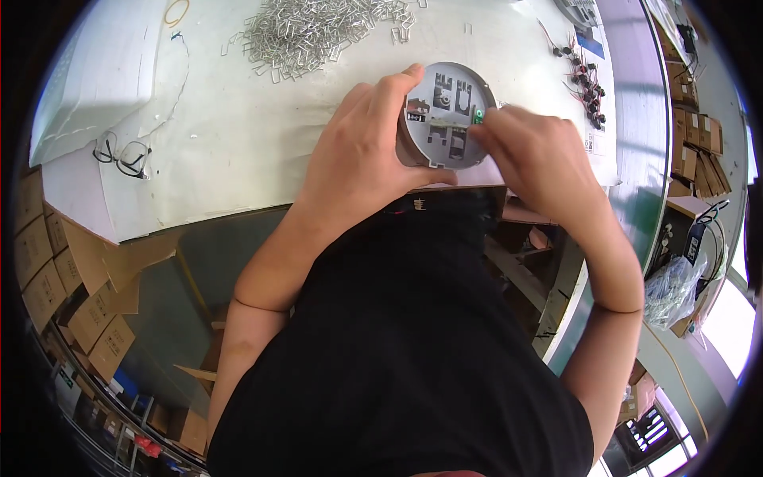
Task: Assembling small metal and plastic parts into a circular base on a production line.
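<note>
My left hand (358, 143) grips a round grey plastic housing (435, 145) by its left rim, thumb below and fingers along the upper side. The housing is tilted with its inner face up, showing moulded slots and dark cut-outs. At its right side my right hand (534, 151) is closed, fingertips pinched together over the rim. A small green part (478, 117) shows right beside those fingertips. Whatever the right fingers pinch is hidden by the hand.
A heap of bent metal wire clips (306, 36) lies at the back of the white table (230, 143). Small black parts with red wires (588, 87) lie at the right. Eyeglasses (123, 155) rest at the left. Cardboard boxes (87, 318) stand below left.
</note>
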{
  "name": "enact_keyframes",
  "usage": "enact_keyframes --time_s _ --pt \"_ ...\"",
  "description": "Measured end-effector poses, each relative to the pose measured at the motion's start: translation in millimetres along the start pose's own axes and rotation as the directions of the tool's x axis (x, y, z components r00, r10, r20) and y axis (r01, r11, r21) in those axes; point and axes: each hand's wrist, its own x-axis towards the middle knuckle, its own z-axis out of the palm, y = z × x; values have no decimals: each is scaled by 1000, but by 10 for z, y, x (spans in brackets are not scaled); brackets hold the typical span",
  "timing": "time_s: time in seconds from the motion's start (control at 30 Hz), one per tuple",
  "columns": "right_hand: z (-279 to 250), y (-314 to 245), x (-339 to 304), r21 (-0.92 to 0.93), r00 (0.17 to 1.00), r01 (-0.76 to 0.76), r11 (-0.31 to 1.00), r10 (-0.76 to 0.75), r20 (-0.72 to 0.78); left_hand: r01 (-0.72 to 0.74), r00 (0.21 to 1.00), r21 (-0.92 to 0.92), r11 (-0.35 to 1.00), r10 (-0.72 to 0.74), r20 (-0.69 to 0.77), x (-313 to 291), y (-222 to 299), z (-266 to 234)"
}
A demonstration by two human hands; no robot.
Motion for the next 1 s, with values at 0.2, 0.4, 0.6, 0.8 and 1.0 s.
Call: enact_keyframes --time_s 0.2,0.4,0.6,0.8,1.0 --pt "101 -235 -245 338 954 69 939 38 -299 -31 984 -152 988 57 167 47 -12 -273" --pt "463 -377 -203 74 789 211 975 -125 -602 196 973 -484 853 -232 -15 -6 -42 -110" --pt "213 117 -149 227 741 174 958 24 -671 98 981 -353 931 -150 -123 120 65 -147" --pt "-467 2998 -768 727 200 -142 672 739 -644 100 989 -233 967 -121 -79 18 -156 -227" --pt "93 4860 -2218 360 106 -866 348 829 -549 98 984 -236 967 -130 -124 0 -194 -176"
